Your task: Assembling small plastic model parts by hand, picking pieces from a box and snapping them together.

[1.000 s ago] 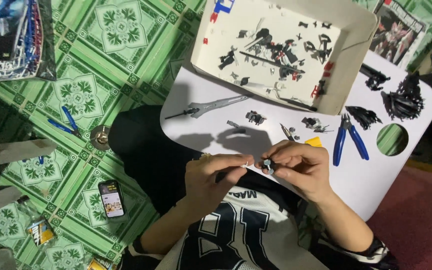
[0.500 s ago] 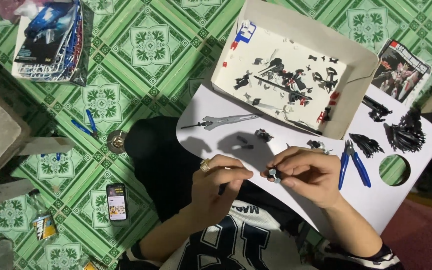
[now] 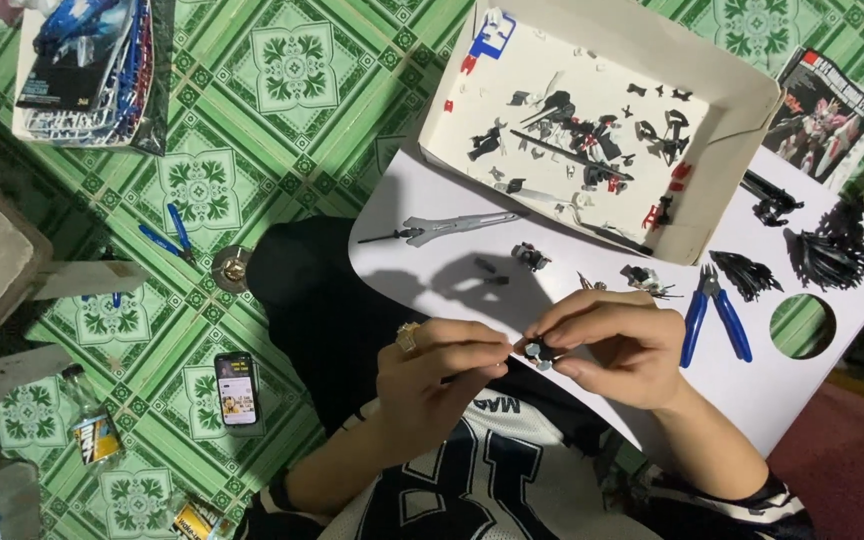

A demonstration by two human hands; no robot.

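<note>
My left hand point(image 3: 442, 375) and my right hand point(image 3: 612, 345) meet over the near edge of a small white table point(image 3: 832, 350). Between the fingertips of both sits a small dark model part point(image 3: 539, 350). My left hand wears a gold ring and pinches the part from the left with what looks like a thin tool. My right hand pinches it from the right. A grey toy sword point(image 3: 452, 228) lies on the table beyond my hands.
An open white box point(image 3: 742, 130) with several dark plastic pieces sits at the table's far side. Blue nippers point(image 3: 714, 312) lie right of my hand. A phone point(image 3: 237, 388), a second pair of blue nippers point(image 3: 167, 238) and a model kit box point(image 3: 82, 65) lie on the green patterned floor.
The view has shifted so everything sits further right and lower. My hands stay together on the small part, with my left fingers closing in more tightly.
</note>
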